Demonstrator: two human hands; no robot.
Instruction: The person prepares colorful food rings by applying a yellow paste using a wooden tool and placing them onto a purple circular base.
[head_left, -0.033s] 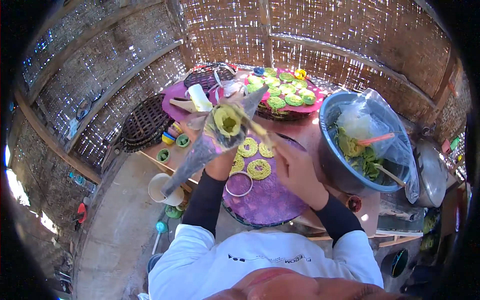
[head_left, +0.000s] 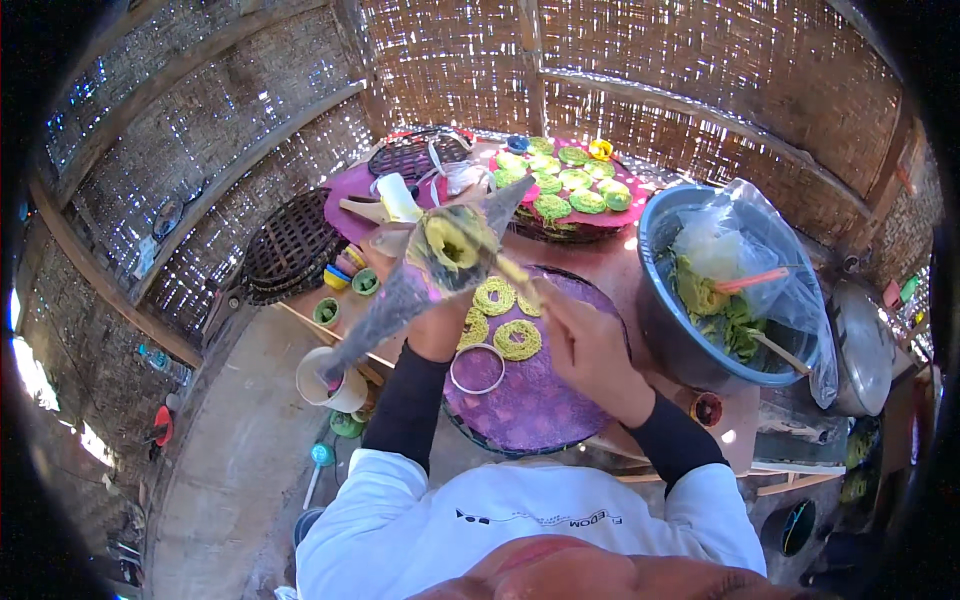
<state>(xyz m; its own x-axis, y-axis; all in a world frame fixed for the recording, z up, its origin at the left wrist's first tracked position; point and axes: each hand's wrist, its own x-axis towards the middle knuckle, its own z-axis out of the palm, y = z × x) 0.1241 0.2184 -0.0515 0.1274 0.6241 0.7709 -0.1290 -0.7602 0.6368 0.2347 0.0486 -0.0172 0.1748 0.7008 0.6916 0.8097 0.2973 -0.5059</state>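
Observation:
My left hand (head_left: pixel 440 328) grips a grey tool (head_left: pixel 385 312) with two long pointed arms and a round cup in its middle. Yellow-green dough (head_left: pixel 450 240) lines the cup, leaving a dark hollow at its centre. In my right hand (head_left: pixel 595 355) is a thin dough-smeared stick (head_left: pixel 515 272), its far end at the cup's rim. Below both hands lies a round purple-covered tray (head_left: pixel 540 405). Several yellow-green dough rings (head_left: pixel 517 340) rest on it, partly hidden by my left hand. Beside them sits a thin white hoop (head_left: pixel 478 385).
A blue tub (head_left: pixel 690 362) with dough, leaves and plastic stands at the right. Flat green rounds (head_left: pixel 575 179) cover a pink tray at the back. Woven baskets (head_left: pixel 290 240), small cups (head_left: pixel 327 311) and a white bucket (head_left: pixel 345 392) are at the left.
The stick and my right hand have shifted slightly right and down. The grey tool has tilted a little, its lower-left tip now higher. The dough rings have not moved.

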